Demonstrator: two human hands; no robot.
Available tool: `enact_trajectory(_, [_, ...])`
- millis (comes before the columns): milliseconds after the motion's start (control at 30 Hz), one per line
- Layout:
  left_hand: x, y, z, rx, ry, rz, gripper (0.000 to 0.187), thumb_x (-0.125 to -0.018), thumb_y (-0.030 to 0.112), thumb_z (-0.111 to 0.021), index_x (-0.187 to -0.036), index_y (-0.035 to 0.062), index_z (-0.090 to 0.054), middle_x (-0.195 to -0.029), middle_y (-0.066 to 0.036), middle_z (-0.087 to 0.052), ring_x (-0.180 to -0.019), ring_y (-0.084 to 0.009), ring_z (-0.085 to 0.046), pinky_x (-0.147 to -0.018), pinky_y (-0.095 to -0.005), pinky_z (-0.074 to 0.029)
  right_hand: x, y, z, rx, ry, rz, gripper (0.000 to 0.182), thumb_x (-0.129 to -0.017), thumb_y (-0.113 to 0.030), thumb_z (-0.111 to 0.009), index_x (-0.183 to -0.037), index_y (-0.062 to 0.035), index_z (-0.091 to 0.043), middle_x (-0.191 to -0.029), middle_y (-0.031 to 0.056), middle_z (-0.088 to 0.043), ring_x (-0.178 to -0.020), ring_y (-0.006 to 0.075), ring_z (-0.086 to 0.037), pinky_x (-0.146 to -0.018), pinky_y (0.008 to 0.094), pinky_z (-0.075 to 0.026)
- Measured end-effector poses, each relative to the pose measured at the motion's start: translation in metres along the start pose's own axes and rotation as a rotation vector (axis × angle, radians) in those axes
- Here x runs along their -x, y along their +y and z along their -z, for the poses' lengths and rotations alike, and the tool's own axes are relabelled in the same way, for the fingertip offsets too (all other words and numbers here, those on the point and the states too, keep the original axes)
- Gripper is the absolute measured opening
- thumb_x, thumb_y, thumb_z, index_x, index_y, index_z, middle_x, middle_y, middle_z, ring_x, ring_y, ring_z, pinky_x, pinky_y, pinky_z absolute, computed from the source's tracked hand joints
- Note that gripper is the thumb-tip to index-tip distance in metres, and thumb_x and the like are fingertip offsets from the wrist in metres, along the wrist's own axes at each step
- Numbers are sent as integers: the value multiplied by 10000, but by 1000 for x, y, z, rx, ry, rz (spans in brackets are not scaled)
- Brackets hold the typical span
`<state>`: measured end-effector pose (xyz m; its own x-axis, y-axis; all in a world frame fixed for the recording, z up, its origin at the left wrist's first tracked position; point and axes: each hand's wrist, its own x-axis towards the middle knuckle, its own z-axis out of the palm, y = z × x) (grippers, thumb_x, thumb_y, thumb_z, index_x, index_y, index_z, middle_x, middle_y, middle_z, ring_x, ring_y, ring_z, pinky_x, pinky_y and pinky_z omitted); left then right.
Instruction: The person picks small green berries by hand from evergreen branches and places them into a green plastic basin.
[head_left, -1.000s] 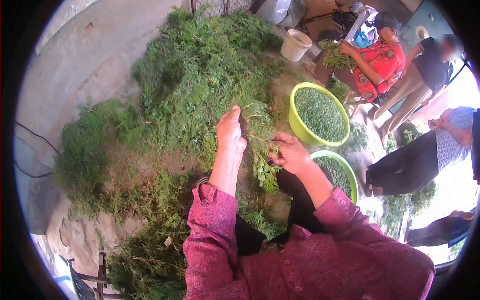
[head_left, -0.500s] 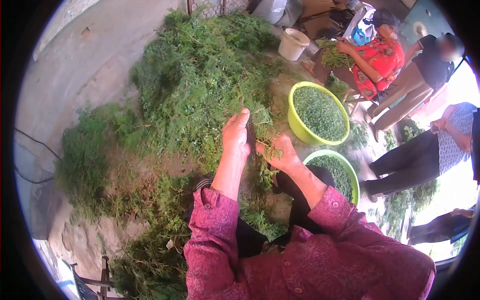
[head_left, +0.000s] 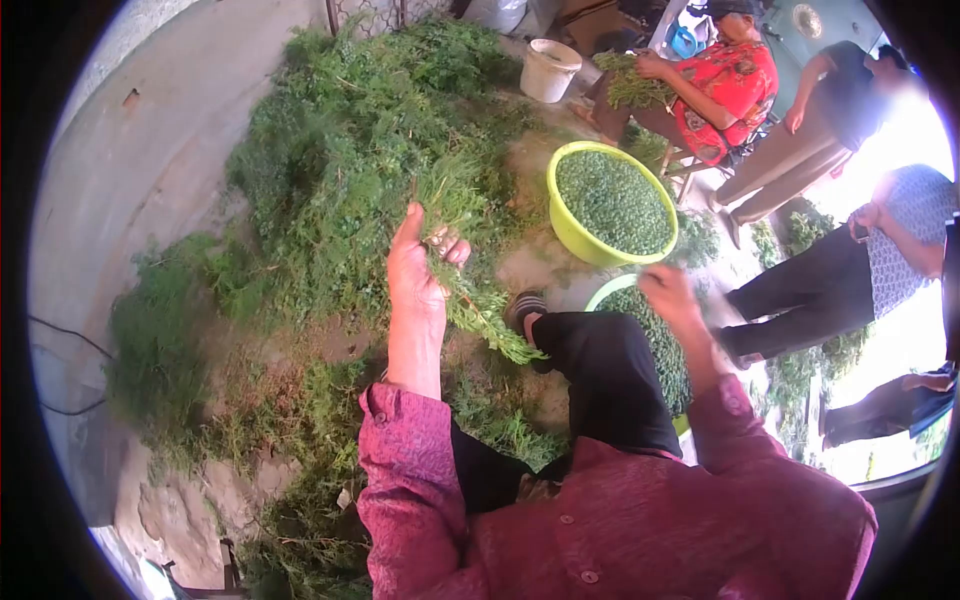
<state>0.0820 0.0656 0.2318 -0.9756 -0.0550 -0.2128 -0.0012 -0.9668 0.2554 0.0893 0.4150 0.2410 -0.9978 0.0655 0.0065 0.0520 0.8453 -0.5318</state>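
My left hand (head_left: pixel 418 270) is closed around a leafy green sprig (head_left: pixel 485 318), whose tip hangs down to the right past my fingers. Over the nearer light-green basin (head_left: pixel 655 335), which holds small green berries, is my right hand (head_left: pixel 668 292); its fingers look curled and are blurred, and whatever they hold is too small to see. Just beyond it sits a yellow-green basin (head_left: pixel 562 222) full of the same berries. My knee hides part of the nearer basin.
A big heap of green branches (head_left: pixel 340 170) lies against the wall (head_left: pixel 150 150). A white bucket (head_left: pixel 548 75) stands beyond the basins. A seated person in red (head_left: pixel 735 85) holds greenery. More people stand at the right, and cut branches (head_left: pixel 300 530) lie at lower left.
My right hand has moved away from my left hand, to the right over the nearer basin. The sprig stays in my left hand. The view has shifted a little.
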Motion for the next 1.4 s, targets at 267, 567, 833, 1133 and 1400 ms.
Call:
enact_trajectory(267, [0,-13,-10,111,-281,120,358,-860,342,-476,-610,96,-402,-495,16,-313,-451,-105,-296,-469,-245,-295,26,21,26,221,-109,39,305,-683,-275,-643,-849,-20,-627,-786,150,-619,-708,243,-605,-661,319,-477])
enact_trajectory(567, [4,-15,-11,59,-315,55,350,-882,329,-444,-632,85,-468,-466,30,-357,-457,-98,-346,-824,-349,-385,11,-147,-61,-387,-315,363,315,-736,-272,-647,-909,-13,-600,-731,101,-599,-653,127,-541,-591,277,-447])
enact_trajectory(833, [9,-14,-14,19,-442,-6,414,-863,415,-462,-566,128,-434,-439,53,-320,-426,-82,-328,-816,-326,-397,20,-168,-83,-656,-467,241,161,-714,-157,-644,-765,-7,-615,-667,19,-567,-582,101,-487,-518,257,-384])
enact_trajectory(1133, [20,-4,-25,-25,-400,-114,381,-893,409,-395,-674,110,-481,-401,65,-289,-400,-75,-317,-750,-318,-414,35,-145,-54,-1538,-635,-201,83,-751,-31,-531,-834,-33,-535,-688,74,-528,-488,118,-451,-379,209,-295])
enact_trajectory(1400, [19,-19,-9,-145,-576,-252,266,-857,358,-502,-740,122,-470,-516,81,-339,-475,-55,-334,-847,-378,-407,31,-189,-75,-696,-405,216,166,-781,-172,-632,-832,-23,-579,-734,34,-551,-622,75,-463,-524,226,-377])
